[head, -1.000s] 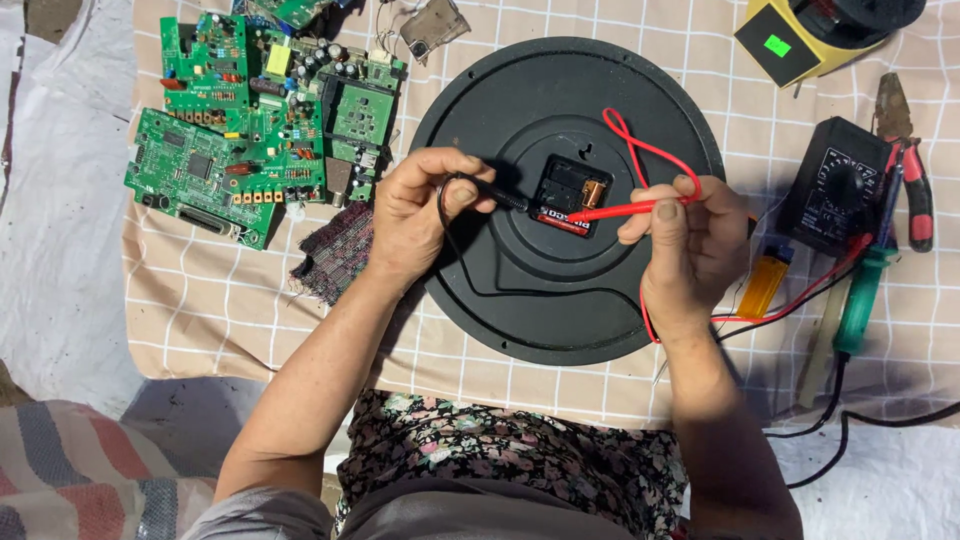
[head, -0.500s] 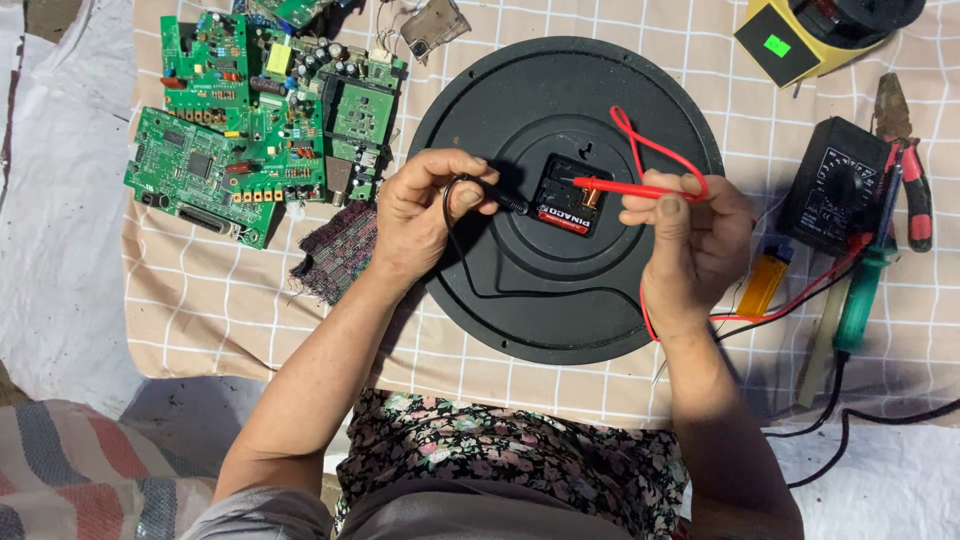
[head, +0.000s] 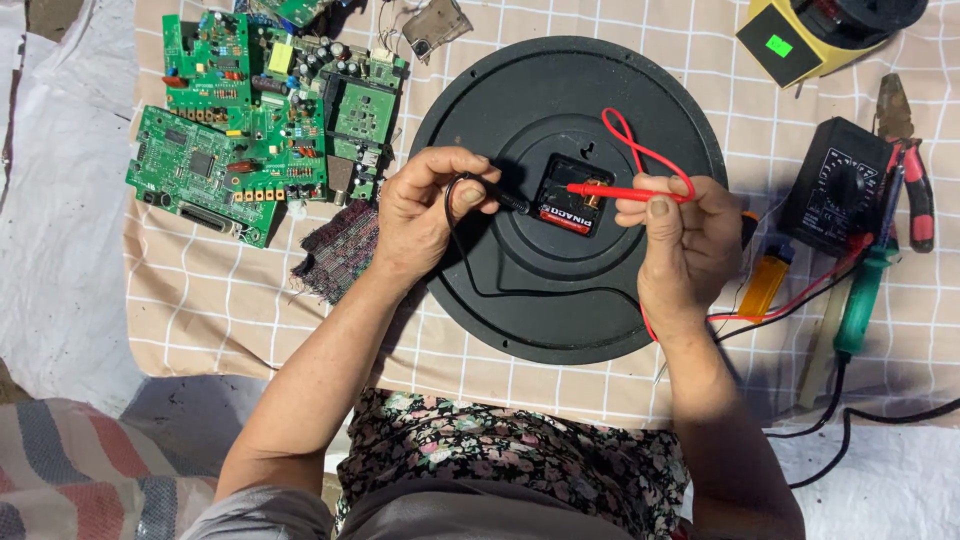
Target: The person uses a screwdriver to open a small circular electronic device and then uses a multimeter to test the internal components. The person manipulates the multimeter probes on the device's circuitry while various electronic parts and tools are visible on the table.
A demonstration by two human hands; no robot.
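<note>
A round black clock back (head: 520, 300) lies face down on the checked cloth, with a small black movement box (head: 562, 208) at its centre. My left hand (head: 425, 215) pinches a black test probe (head: 497, 196) whose tip points at the box's left side. My right hand (head: 685, 240) holds a red test probe (head: 610, 192), its tip resting on the top of the box. The red lead loops over the clock back behind my right hand.
Several green circuit boards (head: 250, 120) lie at the upper left. A black multimeter (head: 835, 185), red-handled pliers (head: 905, 160), a green-handled soldering iron (head: 862, 300), an orange lighter (head: 763, 285) and a yellow device (head: 800, 40) sit at the right. A dark woven scrap (head: 335, 265) lies beside my left wrist.
My right hand has lifted and levelled the red probe, bringing its tip onto the upper part of the movement box. My left hand and the black probe have hardly moved.
</note>
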